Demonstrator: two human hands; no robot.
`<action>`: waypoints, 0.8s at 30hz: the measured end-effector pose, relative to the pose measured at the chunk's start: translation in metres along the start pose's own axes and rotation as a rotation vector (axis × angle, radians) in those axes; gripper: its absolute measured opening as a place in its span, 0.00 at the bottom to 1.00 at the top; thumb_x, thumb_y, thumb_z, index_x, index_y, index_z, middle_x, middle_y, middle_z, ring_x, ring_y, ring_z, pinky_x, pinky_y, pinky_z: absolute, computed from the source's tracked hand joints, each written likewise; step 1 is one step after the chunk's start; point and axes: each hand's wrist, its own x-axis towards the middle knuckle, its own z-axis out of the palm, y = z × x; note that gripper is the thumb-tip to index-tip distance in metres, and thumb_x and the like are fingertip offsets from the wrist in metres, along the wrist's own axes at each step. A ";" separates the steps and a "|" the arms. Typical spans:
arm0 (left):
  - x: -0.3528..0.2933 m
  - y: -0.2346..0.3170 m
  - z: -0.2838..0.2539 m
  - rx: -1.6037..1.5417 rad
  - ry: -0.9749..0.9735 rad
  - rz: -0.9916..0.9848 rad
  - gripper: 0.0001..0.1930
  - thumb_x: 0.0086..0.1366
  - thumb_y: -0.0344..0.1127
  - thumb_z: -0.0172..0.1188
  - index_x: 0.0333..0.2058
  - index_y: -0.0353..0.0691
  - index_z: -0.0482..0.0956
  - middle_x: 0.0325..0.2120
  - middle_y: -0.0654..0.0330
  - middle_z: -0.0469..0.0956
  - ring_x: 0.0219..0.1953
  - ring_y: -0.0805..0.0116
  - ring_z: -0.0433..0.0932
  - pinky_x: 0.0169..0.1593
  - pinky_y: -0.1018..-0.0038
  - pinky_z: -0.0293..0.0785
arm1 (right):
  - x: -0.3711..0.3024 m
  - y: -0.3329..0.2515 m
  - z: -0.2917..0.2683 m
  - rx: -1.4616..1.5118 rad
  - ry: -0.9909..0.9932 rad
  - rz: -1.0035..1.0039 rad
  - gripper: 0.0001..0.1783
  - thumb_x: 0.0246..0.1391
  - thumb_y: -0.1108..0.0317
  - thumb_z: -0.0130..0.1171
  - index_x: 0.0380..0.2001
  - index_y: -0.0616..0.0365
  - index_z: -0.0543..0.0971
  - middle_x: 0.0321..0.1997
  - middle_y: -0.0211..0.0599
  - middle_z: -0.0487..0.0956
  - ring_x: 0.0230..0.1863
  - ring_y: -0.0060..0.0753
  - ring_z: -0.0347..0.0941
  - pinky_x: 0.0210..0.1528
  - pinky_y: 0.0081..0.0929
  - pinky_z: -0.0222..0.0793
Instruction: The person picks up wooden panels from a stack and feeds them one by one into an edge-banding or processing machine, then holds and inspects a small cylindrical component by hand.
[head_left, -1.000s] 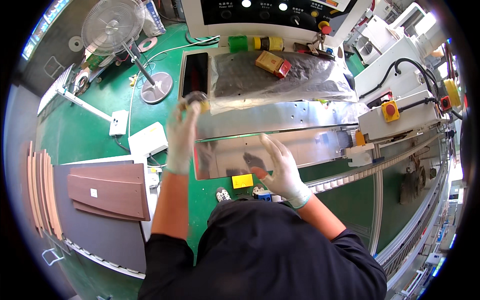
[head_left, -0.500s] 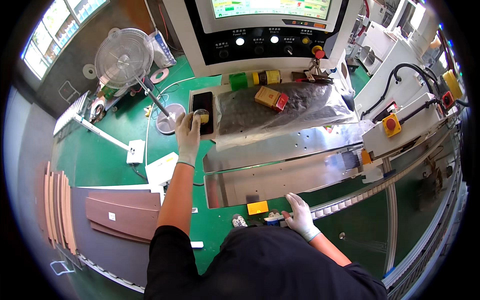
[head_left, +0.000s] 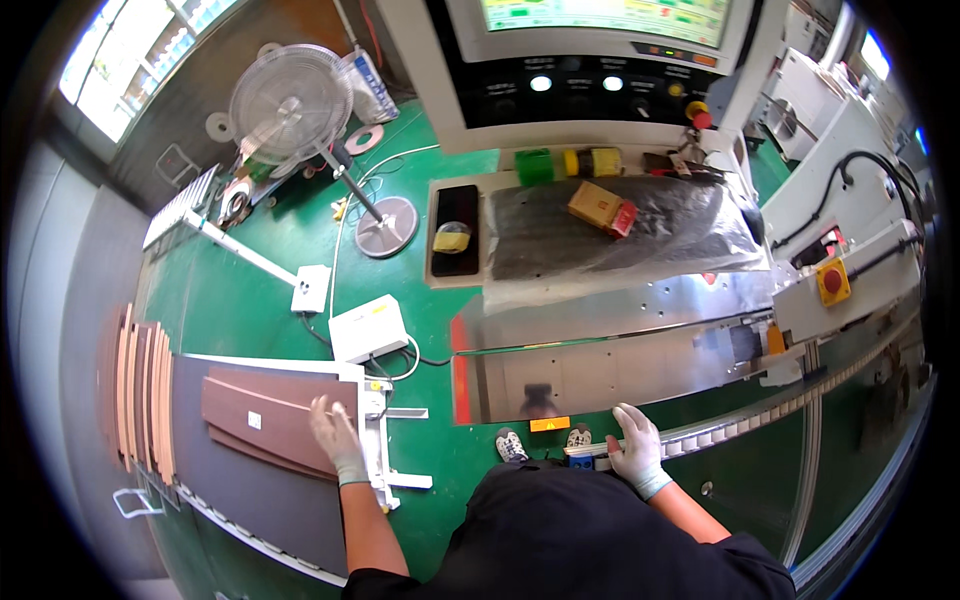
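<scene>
My left hand [head_left: 338, 438], in a white glove, is over the right end of the stacked brown boards [head_left: 260, 408]; its fingers are stretched out and nothing shows in them. Whether it touches the top board I cannot tell. My right hand [head_left: 636, 445], also gloved, is at the near edge of the shiny metal bed [head_left: 560, 382], with fingers spread and no object in them. A small round clear item with a yellow patch [head_left: 452, 238] sits on a flat black device [head_left: 456, 212] at the bed's far left.
A control panel [head_left: 590, 90] stands ahead. A cardboard box [head_left: 594, 205] rests on a plastic-covered pad [head_left: 520, 235], with a green-capped container [head_left: 534, 166] behind. At left are a standing fan [head_left: 292, 105], a white box [head_left: 368, 328] and a dark cart [head_left: 270, 505]. Right is a red stop button [head_left: 832, 281].
My left hand has left the small round item on the black device and come back left to the brown boards. The view has turned left; my right hand stays near the bed's edge.
</scene>
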 end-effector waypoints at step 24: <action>-0.087 -0.137 0.006 0.030 0.180 -0.475 0.42 0.71 0.51 0.59 0.75 0.38 0.53 0.74 0.40 0.52 0.76 0.42 0.50 0.76 0.52 0.46 | 0.372 -0.229 -0.017 -0.443 -0.168 -0.470 0.38 0.54 0.53 0.69 0.67 0.49 0.70 0.58 0.42 0.80 0.60 0.51 0.74 0.66 0.48 0.63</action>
